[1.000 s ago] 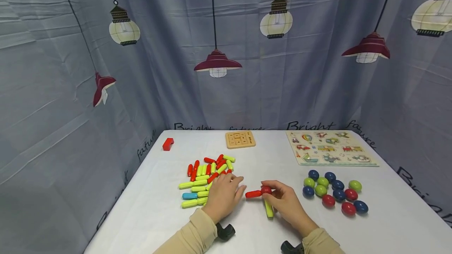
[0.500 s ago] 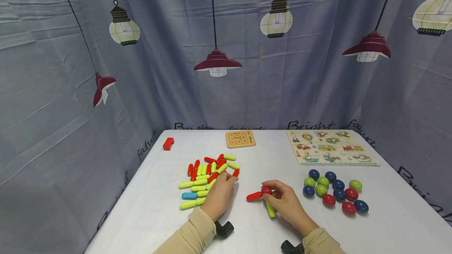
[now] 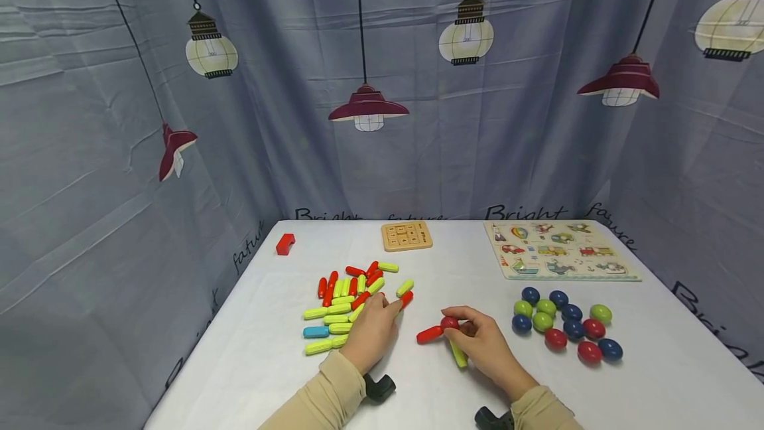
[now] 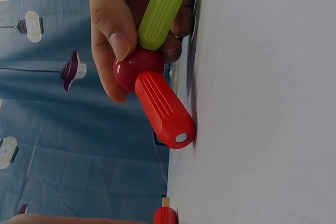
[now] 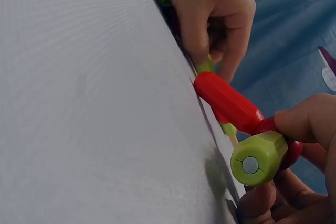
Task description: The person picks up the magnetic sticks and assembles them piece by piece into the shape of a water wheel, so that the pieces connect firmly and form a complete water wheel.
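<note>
My right hand point(image 3: 486, 349) pinches a glossy red ball point(image 3: 449, 323) between thumb and fingers, a little over the white table. Joined to this ball are a red ribbed stick point(image 4: 164, 109) with a pale disc in its end and a lime-green stick point(image 5: 257, 158). My left hand point(image 3: 375, 330) is lowered at the right side of a pile of loose sticks point(image 3: 343, 300). Its forefinger reaches a short red stick point(image 3: 407, 298), and a lime stick point(image 3: 404, 287) lies just beyond. In the right wrist view, a green piece point(image 5: 206, 65) shows at the left fingertips, partly hidden.
Several blue, green and red balls point(image 3: 555, 339) lie to the right. Behind them is a picture puzzle board point(image 3: 561, 251). A wooden number board point(image 3: 406, 236) lies at the back, and a red block point(image 3: 285, 244) at the far left. A patterned curtain point(image 3: 406, 171) hangs behind the table.
My left hand has moved slightly back toward the pile and down, its fingers bending lower. A red and a lime stick near its forefinger have shifted right. The right hand's red stick has tilted slightly.
</note>
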The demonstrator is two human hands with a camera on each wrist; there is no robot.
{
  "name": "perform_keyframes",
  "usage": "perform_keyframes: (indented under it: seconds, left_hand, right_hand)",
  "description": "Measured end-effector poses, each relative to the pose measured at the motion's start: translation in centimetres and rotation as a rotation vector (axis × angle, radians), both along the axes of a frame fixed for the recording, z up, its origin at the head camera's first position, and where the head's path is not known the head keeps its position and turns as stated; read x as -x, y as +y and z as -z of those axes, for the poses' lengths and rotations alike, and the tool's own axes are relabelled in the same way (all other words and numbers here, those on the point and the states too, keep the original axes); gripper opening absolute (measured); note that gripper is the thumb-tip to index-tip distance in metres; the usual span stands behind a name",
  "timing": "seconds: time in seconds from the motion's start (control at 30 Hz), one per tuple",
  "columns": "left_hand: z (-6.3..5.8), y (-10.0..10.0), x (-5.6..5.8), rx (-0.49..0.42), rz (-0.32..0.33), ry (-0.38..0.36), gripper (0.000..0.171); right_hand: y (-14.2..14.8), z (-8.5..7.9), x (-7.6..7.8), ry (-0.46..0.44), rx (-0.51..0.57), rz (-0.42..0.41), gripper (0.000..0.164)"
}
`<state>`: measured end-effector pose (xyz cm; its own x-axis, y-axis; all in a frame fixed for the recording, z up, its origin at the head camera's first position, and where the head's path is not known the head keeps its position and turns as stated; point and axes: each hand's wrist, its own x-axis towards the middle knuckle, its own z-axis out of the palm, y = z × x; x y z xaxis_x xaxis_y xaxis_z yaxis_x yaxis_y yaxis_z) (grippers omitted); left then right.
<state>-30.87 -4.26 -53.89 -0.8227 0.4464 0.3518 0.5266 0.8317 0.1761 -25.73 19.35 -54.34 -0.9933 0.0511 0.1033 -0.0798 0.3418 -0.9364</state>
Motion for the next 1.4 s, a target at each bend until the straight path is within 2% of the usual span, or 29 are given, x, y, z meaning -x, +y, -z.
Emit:
perform_keyframes:
  seconds: [0.3, 0.4, 0.47, 0.5, 0.63, 0.7, 0.87, 1.0, 1.13, 1.23, 1.3, 1.4]
  left_hand:
    - [-0.11, 0.23, -0.15, 0.106, -0.056, 0.055, 0.047]
    - [-0.18, 0.22, -0.30, 0.098, -0.053, 0.068, 0.053]
    - [-0.28, 0.21, -0.37, 0.034, 0.000, 0.080, 0.050]
    - [-0.33, 0.21, -0.44, -0.015, 0.047, 0.075, 0.047]
    - [-0.51, 0.25, -0.69, -0.173, 0.295, -0.002, 0.033]
    - [-0.45, 0.28, -0.69, -0.204, 0.385, -0.058, 0.030]
    - [-0.33, 0.27, -0.53, -0.211, 0.471, -0.134, 0.032]
    - [-0.44, 0.35, -0.52, -0.214, 0.510, -0.141, 0.034]
    - [-0.51, 0.49, -0.55, -0.211, 0.522, -0.141, 0.031]
    - [-0.48, 0.59, -0.60, -0.191, 0.479, -0.131, 0.029]
    - [-0.41, 0.70, -0.56, -0.163, 0.398, -0.084, 0.032]
    - [-0.18, 0.83, -0.42, -0.059, 0.221, -0.008, 0.044]
  right_hand:
    - [0.00, -0.02, -0.06, -0.016, -0.020, 0.008, 0.034]
    - [-0.01, -0.02, -0.01, 0.000, -0.011, 0.009, 0.037]
    - [-0.02, 0.04, 0.06, 0.011, 0.005, 0.011, 0.038]
    - [-0.04, 0.07, 0.11, 0.013, 0.017, 0.010, 0.037]
    - [-0.09, 0.12, 0.17, 0.006, 0.050, -0.005, 0.031]
    - [-0.06, 0.08, 0.13, 0.002, 0.062, -0.022, 0.030]
    - [0.14, -0.05, -0.03, 0.007, 0.070, -0.099, 0.032]
    - [0.36, -0.08, -0.06, 0.016, 0.056, -0.144, 0.035]
    - [0.57, 0.03, -0.04, 0.025, 0.025, -0.138, 0.039]
    - [0.64, 0.17, -0.06, 0.036, -0.007, -0.133, 0.039]
    - [0.59, 0.21, -0.09, 0.047, -0.036, -0.127, 0.036]
    - [0.41, 0.14, -0.07, 0.045, -0.081, -0.104, 0.036]
